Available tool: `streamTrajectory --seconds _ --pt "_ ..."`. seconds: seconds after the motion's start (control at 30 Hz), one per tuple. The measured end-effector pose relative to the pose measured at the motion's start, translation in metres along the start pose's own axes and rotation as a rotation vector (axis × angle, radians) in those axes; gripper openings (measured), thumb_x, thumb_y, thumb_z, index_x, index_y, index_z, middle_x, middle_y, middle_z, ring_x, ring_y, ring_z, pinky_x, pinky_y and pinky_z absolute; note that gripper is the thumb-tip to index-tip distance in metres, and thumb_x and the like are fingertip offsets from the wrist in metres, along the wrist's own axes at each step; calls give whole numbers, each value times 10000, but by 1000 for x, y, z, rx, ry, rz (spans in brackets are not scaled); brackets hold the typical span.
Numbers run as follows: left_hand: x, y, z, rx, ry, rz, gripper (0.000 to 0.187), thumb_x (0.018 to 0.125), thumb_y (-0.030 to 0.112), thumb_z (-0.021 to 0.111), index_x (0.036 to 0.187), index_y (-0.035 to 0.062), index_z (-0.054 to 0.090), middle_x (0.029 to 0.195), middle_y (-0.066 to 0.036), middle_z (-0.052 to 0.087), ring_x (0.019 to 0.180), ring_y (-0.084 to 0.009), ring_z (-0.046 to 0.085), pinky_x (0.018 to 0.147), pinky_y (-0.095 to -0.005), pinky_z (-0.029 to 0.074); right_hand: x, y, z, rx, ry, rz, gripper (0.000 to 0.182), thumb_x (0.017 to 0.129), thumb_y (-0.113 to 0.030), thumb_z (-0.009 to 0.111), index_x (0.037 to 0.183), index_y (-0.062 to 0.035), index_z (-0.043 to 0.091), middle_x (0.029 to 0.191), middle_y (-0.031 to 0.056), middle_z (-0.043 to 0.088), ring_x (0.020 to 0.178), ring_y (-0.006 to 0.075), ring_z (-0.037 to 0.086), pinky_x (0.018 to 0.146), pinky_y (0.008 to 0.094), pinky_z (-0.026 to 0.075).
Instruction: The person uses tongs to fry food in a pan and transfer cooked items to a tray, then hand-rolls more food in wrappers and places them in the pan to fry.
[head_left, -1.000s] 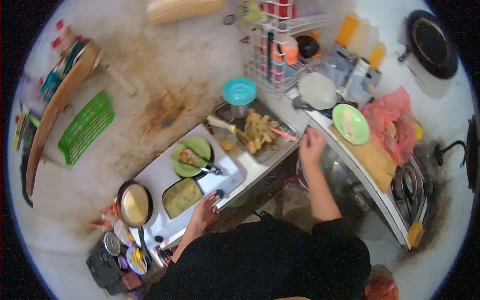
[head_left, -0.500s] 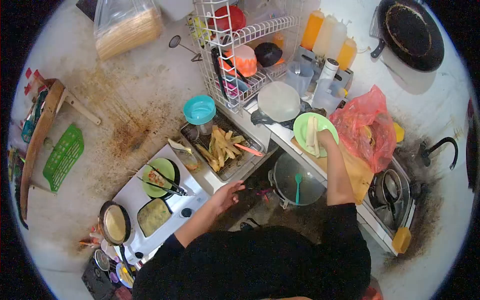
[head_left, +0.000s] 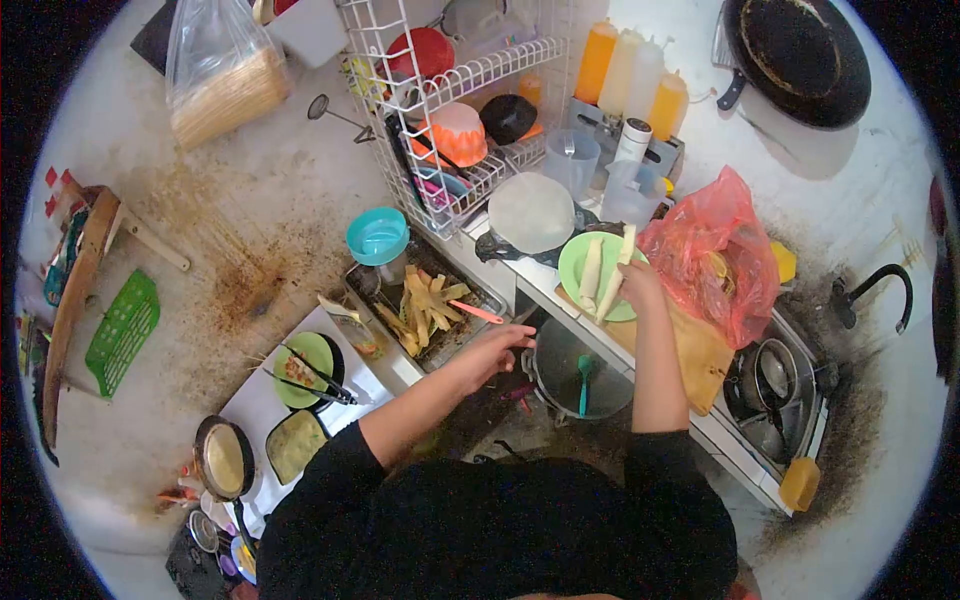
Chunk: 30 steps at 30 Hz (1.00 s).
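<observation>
My right hand (head_left: 642, 287) grips a long pale rolled wrap (head_left: 619, 268) over the right side of a light green plate (head_left: 570, 262). A second roll (head_left: 590, 272) lies on that plate, to the left of the held one. The plate rests on the narrow counter, beside a stack of round white wrappers (head_left: 532, 212). My left hand (head_left: 492, 356) is in the air with its fingers stretched out and nothing in it. It is nearest the metal tray (head_left: 478, 325) of yellowish-brown strips (head_left: 430, 305).
On the left stove are a green plate with tongs (head_left: 310, 360), a filling tray (head_left: 296, 447) and a small pan (head_left: 222, 460). Below the counter sits a large pot (head_left: 560, 345). A red plastic bag (head_left: 720, 250) and wooden board (head_left: 700, 350) lie right, near the sink (head_left: 800, 430).
My right hand has lifted one roll away from the other, tilting it over the plate's right side. My left hand has moved right and up. The whole view has shifted slightly.
</observation>
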<state>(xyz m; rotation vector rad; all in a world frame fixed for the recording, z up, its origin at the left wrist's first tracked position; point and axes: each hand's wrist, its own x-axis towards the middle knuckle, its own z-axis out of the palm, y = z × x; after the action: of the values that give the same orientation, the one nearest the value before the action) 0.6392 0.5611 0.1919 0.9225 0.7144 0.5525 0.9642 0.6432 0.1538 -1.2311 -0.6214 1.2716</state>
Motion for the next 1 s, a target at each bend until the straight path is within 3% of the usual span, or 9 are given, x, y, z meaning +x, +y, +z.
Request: streamTrajectory --seconds 0.13,0.23,0.33,0.37,0.47,0.6,1.0 --pt "7 13 26 195 5 140 294 850 170 471 1123 61 478 980 -29 542 724 -85 493 621 -218 401 -90 -32 34 221 -83 -71 207 827 -69 480 1030 -27 469 915 71 550 842 206 561 698 346 480" --pt "6 18 46 238 -18 307 327 829 128 515 1141 48 457 958 -22 544 803 -91 511 711 -217 418 -133 -31 56 242 -290 -25 207 797 -37 529 999 -15 490 911 70 549 812 180 561 702 371 485" --pt "4 16 55 234 -20 340 346 807 96 546 1133 33 451 944 -24 546 845 -100 516 727 -229 424 -156 -15 72 305 -361 9 217 799 -20 521 1012 -6 484 921 80 560 823 187 570 709 362 495" --pt "4 13 55 187 -26 343 359 774 70 588 1106 11 461 935 -36 548 838 -104 528 723 -241 438 -163 -12 78 281 -370 13 218 799 -19 521 1014 -4 484 921 84 562 822 190 574 703 355 498" --pt "-14 18 62 423 100 388 357 753 62 614 1076 -3 476 914 -52 551 787 -107 543 700 -248 456 -181 -9 97 224 -384 16 224 800 -17 520 1019 2 480 920 96 567 821 200 583 690 333 504" --pt "-22 6 53 384 245 466 291 698 76 664 957 0 555 802 -39 581 670 -75 529 595 -206 447 -193 0 111 222 -356 -5 249 796 -11 526 1036 16 464 899 108 572 833 222 590 688 320 505" --pt "-48 -13 26 316 341 405 183 759 89 614 888 -40 599 776 -44 613 671 -78 547 617 -217 447 -203 32 132 43 -405 -64 288 761 12 562 1033 9 466 890 69 572 787 144 576 679 260 478"
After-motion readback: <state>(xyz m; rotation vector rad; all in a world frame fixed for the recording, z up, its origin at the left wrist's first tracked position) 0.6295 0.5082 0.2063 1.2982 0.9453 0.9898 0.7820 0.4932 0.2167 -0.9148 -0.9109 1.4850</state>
